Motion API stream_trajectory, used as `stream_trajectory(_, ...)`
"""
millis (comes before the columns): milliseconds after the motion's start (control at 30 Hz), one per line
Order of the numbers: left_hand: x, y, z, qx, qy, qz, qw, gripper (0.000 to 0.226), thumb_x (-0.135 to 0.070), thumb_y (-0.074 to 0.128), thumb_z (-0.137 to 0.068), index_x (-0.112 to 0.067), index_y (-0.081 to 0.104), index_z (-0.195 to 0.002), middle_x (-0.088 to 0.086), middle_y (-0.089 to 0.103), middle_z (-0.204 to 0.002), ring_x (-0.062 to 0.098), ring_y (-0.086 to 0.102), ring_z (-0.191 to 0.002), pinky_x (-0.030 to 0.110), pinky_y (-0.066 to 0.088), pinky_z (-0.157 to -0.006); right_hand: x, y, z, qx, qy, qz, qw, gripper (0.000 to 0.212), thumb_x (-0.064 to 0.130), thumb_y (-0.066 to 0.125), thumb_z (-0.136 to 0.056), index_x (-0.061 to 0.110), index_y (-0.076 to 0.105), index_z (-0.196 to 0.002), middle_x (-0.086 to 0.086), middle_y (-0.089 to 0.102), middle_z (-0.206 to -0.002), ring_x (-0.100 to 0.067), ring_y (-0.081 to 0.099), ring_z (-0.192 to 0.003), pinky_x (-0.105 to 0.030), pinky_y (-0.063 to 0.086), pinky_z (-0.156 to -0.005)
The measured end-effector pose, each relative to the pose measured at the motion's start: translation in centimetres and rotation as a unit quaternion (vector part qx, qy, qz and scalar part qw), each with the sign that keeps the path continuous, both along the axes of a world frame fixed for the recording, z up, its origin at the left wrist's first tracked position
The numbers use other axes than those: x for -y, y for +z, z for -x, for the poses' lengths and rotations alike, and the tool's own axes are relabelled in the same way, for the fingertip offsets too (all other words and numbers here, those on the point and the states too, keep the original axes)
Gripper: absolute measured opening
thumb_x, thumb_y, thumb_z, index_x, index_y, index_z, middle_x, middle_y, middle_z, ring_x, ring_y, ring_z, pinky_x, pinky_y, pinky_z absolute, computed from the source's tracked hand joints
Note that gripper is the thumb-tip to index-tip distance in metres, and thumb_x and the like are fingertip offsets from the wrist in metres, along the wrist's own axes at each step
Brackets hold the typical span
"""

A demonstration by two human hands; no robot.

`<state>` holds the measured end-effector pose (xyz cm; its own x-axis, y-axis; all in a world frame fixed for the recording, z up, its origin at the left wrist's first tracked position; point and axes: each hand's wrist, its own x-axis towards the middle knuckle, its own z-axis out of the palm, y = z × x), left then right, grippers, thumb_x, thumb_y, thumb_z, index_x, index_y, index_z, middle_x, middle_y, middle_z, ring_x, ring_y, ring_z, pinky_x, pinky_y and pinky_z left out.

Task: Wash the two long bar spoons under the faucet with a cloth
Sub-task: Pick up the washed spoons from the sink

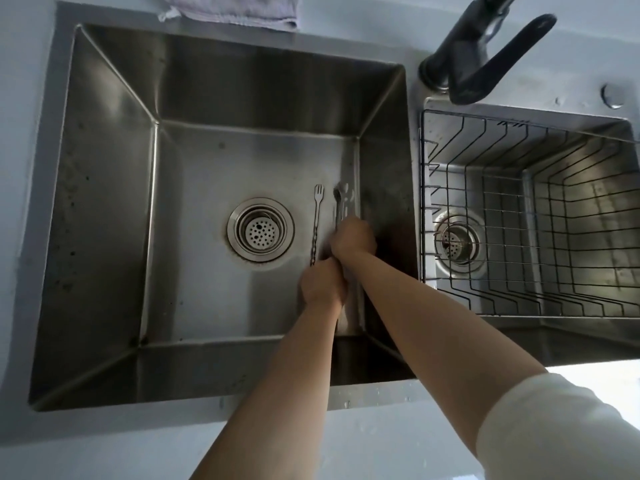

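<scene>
Two long bar spoons lie on the floor of the large left sink [114, 209], near its right wall. The first bar spoon [317, 216], with a small fork end and twisted stem, runs from beside the drain down under my left hand [322, 282], which is closed on its lower end. My right hand [353, 237] is closed around the stem of the second bar spoon [341, 202], whose far end pokes out beyond my fingers. A pale folded cloth [235, 8] lies on the counter behind the sink. The black faucet [485, 57] shows no running water.
A round strainer drain [260, 232] sits in the middle of the left sink. The smaller right sink holds a black wire basket [519, 202] with its own drain below. A round button [613, 95] sits on the pale counter behind it.
</scene>
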<state>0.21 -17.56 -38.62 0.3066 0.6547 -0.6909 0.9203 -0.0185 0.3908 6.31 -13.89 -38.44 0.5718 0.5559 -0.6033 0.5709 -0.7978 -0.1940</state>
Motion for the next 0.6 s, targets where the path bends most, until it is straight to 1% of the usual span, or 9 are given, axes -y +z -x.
stream_trajectory(100, -0.5, 1.4, 0.3, 0.001, 0.018, 0.004, 1.000, 0.025, -0.014, 0.045, -0.094, -0.004, 0.062, -0.109, 0.016, 0.066, -0.113, 0.031, 0.063, -0.104, 0.039, 0.053, -0.086, -0.4, 1.5, 0.1, -0.037, -0.033, -0.016, 0.999, 0.018, 0.003, 0.054, -0.088, 0.000, 0.061, -0.104, -0.015, 0.064, -0.110, -0.031, 0.063, -0.100, -0.039, 0.055, -0.085)
stream_trajectory(167, -1.1, 2.6, 0.8, 0.005, 0.008, -0.027, 1.000, 0.025, -0.017, 0.049, -0.092, -0.003, 0.061, -0.109, 0.015, 0.066, -0.112, 0.031, 0.063, -0.102, 0.038, 0.052, -0.083, -0.9, 3.0, 0.5, -0.056, -0.039, -0.048, 0.997, 0.017, 0.001, 0.053, -0.087, 0.000, 0.059, -0.102, -0.016, 0.065, -0.106, -0.031, 0.064, -0.095, -0.041, 0.056, -0.083)
stream_trajectory(200, -1.4, 3.3, 1.1, 0.003, -0.002, -0.049, 0.999, 0.025, -0.018, 0.050, -0.091, -0.003, 0.061, -0.109, 0.015, 0.066, -0.111, 0.031, 0.064, -0.101, 0.037, 0.052, -0.080, -1.1, 3.9, 0.6, -0.059, -0.034, -0.071, 0.995, 0.019, 0.000, 0.051, -0.087, 0.000, 0.055, -0.105, -0.017, 0.064, -0.106, -0.031, 0.064, -0.095, -0.041, 0.056, -0.082)
stream_trajectory(267, -2.4, 4.6, 1.6, 0.005, -0.005, -0.089, 0.996, 0.024, -0.019, 0.050, -0.090, -0.004, 0.061, -0.106, 0.014, 0.066, -0.108, 0.031, 0.064, -0.099, 0.037, 0.052, -0.077, -1.7, 6.2, 0.7, -0.052, -0.016, -0.112, 0.992, 0.026, -0.001, 0.046, -0.088, 0.000, 0.046, -0.113, -0.018, 0.061, -0.106, -0.034, 0.061, -0.096, -0.037, 0.053, -0.078)
stream_trajectory(333, -3.6, 6.1, 2.1, 0.011, -0.005, -0.125, 0.992, 0.023, -0.018, 0.050, -0.088, -0.004, 0.060, -0.104, 0.015, 0.066, -0.107, 0.033, 0.062, -0.101, 0.039, 0.051, -0.079, -2.4, 8.6, 0.5, -0.049, 0.001, -0.146, 0.988, 0.028, -0.002, 0.042, -0.087, 0.001, 0.042, -0.115, -0.019, 0.060, -0.102, -0.035, 0.058, -0.092, -0.035, 0.045, -0.068)
stream_trajectory(367, -4.3, 7.0, 2.2, 0.013, -0.008, -0.142, 0.990, 0.023, -0.017, 0.050, -0.088, -0.003, 0.058, -0.104, 0.017, 0.066, -0.107, 0.034, 0.061, -0.102, 0.040, 0.050, -0.080, -2.7, 9.8, 0.4, -0.050, 0.002, -0.160, 0.986, 0.028, -0.003, 0.040, -0.086, 0.002, 0.043, -0.114, -0.018, 0.058, -0.097, -0.034, 0.056, -0.087, -0.034, 0.042, -0.066)
stream_trajectory(433, -5.5, 8.9, 2.3, 0.020, -0.019, -0.172, 0.985, 0.024, -0.016, 0.049, -0.089, -0.002, 0.055, -0.106, 0.019, 0.066, -0.107, 0.037, 0.061, -0.102, 0.042, 0.049, -0.079, -3.2, 12.1, 0.0, -0.047, -0.003, -0.194, 0.980, 0.028, -0.004, 0.039, -0.085, 0.003, 0.047, -0.111, -0.016, 0.056, -0.092, -0.033, 0.054, -0.085, -0.035, 0.045, -0.068)
stream_trajectory(500, -6.4, 10.9, 2.0, 0.018, -0.034, -0.208, 0.977, 0.024, -0.015, 0.049, -0.089, -0.003, 0.055, -0.109, 0.020, 0.066, -0.108, 0.037, 0.060, -0.103, 0.041, 0.048, -0.080, -3.5, 13.9, -0.8, -0.042, -0.023, -0.230, 0.972, 0.028, -0.003, 0.039, -0.085, 0.006, 0.053, -0.107, -0.017, 0.061, -0.099, -0.032, 0.058, -0.091, -0.035, 0.049, -0.074)
stream_trajectory(600, -6.9, 13.8, 1.0, 0.014, -0.071, -0.254, 0.964, 0.022, -0.015, 0.047, -0.090, -0.006, 0.058, -0.107, 0.020, 0.067, -0.106, 0.038, 0.060, -0.102, 0.040, 0.049, -0.079, -2.7, 16.3, -2.9, -0.045, -0.059, -0.272, 0.959, 0.032, -0.002, 0.041, -0.085, 0.008, 0.063, -0.107, -0.014, 0.065, -0.107, -0.026, 0.059, -0.094, -0.027, 0.045, -0.073)
